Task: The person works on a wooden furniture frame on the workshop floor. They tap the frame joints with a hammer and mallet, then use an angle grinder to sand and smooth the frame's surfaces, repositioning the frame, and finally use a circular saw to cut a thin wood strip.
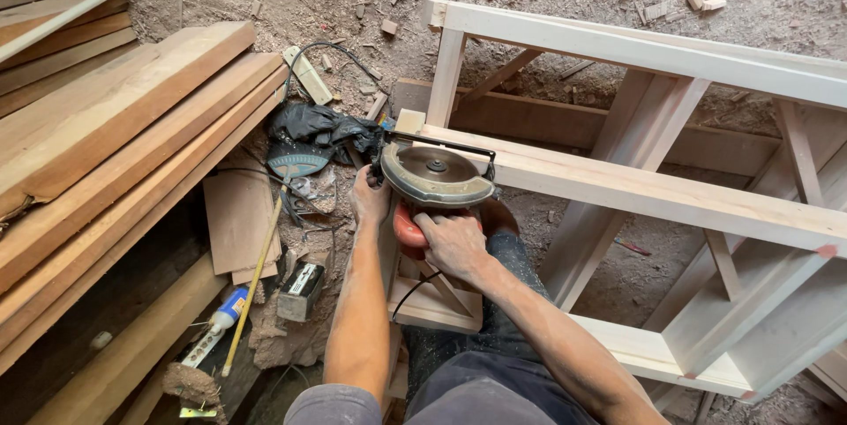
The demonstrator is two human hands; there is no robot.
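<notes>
Our right hand (454,244) fingers wrap the circular saw (432,180) handle, mostly hidden; left hand (371,197) grips behind it, fingers can't tell; wooden frame (635,188) cut off rt.

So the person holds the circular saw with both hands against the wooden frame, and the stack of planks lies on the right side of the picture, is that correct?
Not quite. The head view shows the planks stacked on the left side of the picture, not the right. The rest holds: the left hand and right hand both grip the circular saw, which sits against the wooden frame.
</notes>
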